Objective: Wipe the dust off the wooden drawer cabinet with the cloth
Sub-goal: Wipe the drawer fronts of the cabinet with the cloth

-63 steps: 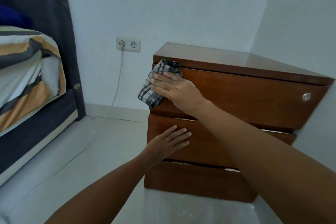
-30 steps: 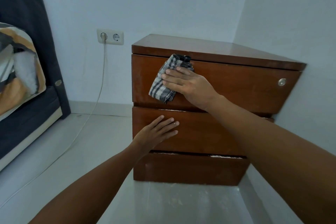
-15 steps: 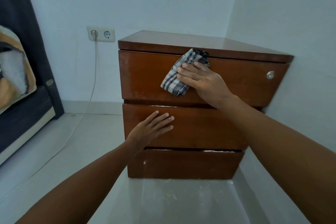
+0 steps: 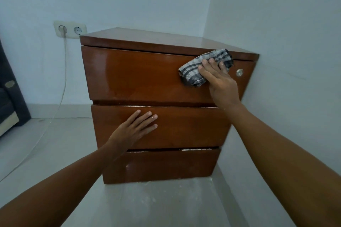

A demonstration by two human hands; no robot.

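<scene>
A brown wooden drawer cabinet (image 4: 132, 77) with three drawers stands in the room's corner. My right hand (image 4: 218, 81) presses a grey checked cloth (image 4: 195, 72) flat against the right part of the top drawer front, just left of a round metal lock (image 4: 239, 72). The cloth's upper end reaches the edge of the cabinet top. My left hand (image 4: 134, 129) rests flat with fingers spread on the left half of the middle drawer front, holding nothing.
A white double wall socket (image 4: 71, 29) with a plugged cable (image 4: 63, 72) sits left of the cabinet. The cable trails down across the pale floor. A dark bed frame (image 4: 11, 101) shows at the left edge. The right wall touches the cabinet's side.
My right hand has slid the cloth from the left end of the top drawer front across to its right end. The left hand stayed on the middle drawer. The view shifted right.
</scene>
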